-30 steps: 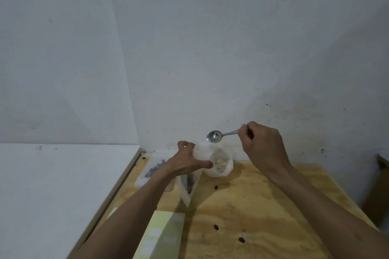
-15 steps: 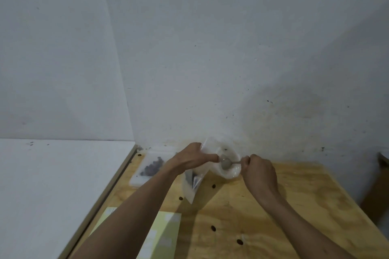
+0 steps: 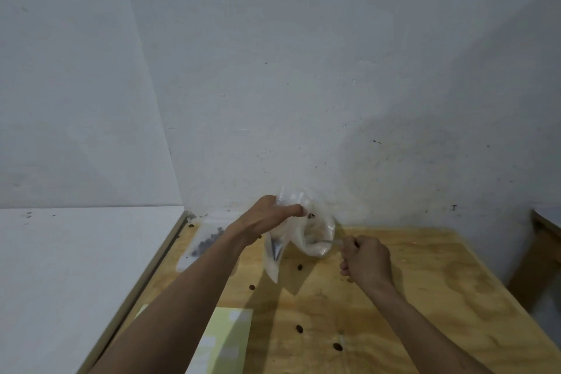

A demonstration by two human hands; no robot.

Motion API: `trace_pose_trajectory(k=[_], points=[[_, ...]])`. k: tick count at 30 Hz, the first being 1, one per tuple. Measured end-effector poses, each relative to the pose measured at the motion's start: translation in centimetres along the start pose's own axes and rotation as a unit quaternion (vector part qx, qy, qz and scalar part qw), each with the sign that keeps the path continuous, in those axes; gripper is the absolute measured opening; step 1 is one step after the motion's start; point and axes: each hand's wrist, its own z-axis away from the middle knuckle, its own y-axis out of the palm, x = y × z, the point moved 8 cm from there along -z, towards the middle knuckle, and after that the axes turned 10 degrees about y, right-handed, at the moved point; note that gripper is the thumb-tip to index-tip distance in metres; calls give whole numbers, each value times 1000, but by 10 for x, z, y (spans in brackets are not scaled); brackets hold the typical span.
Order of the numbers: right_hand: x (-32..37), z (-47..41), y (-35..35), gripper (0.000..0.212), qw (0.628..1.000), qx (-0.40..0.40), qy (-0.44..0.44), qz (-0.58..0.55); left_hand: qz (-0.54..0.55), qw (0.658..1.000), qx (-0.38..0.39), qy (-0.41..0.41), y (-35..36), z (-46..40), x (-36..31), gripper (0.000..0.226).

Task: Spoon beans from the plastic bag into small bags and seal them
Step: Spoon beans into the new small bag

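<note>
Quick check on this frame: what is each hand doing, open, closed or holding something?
Left hand: closed, gripping the rim of the plastic bag.
Right hand: closed, holding the spoon, its bowl inside the bag.

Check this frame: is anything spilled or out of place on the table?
Yes. Several loose beans lie scattered on the wooden table, outside any bag, some in front of the plastic bag and some nearer the camera. They look spilled.

My right hand (image 3: 365, 258) has dropped from above the bag (image 3: 315, 231) to the table beside it, pushing the spoon (image 3: 326, 242) down inside, while my left hand (image 3: 267, 217) lifted the rim.
</note>
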Motion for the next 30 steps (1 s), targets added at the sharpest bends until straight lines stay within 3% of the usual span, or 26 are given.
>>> trace_pose_trajectory(k=[2,5,7,15,20,30], points=[[-3,1,4,41,1000,12,10,-13,13,1000,0,5,-1,2,4,30],[-22,-1,16,41,982,52,133,-123,2,1000,25,-1,8,6,9,30],[-26,-3,16,41,973,53,162,-155,-5,1000,21,-4,9,6,10,28],[4,-5,-17,43,987,-9,49,-152,-92,996,-6,10,-4,-4,20,38],[3,-5,-32,42,987,-51,41,-149,-181,983,34,3,12,-6,26,44],[46,3,-69,40,986,-94,-75,-114,-219,976,12,0,10,3,34,98]])
